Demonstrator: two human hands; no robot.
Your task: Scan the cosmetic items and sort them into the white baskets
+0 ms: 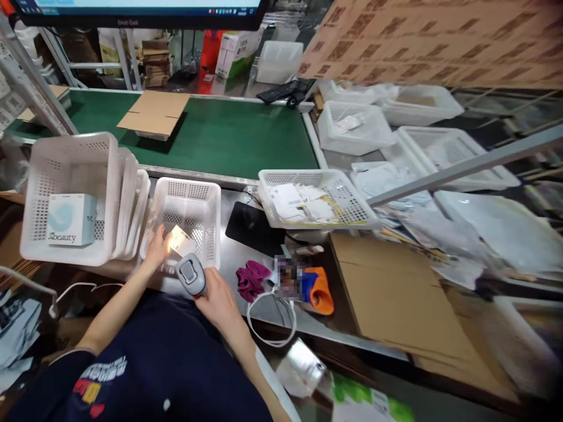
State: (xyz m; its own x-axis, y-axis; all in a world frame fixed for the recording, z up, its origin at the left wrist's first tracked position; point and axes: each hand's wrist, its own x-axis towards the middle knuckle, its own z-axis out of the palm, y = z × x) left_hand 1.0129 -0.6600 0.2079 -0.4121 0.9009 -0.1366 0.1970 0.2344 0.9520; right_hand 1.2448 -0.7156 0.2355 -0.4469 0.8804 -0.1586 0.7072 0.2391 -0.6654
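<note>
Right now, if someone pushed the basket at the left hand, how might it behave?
The basket is probably light for its size, its thin walls being full of holes. Its molded shape suggests it would stay fairly stiff. It may slide easily, as the bench looks smooth.

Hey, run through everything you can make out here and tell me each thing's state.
Screen: on.
Scanner: gripped in the right hand.
Small card: brightly lit, in the left hand.
Near basket: upright, open.
Left baskets: nested in a stack.
White box: closed, in the topmost one.
Right basket: upright, partly filled with papers.
White cable: coiled loosely.
Mouse: resting on the black pad.
</note>
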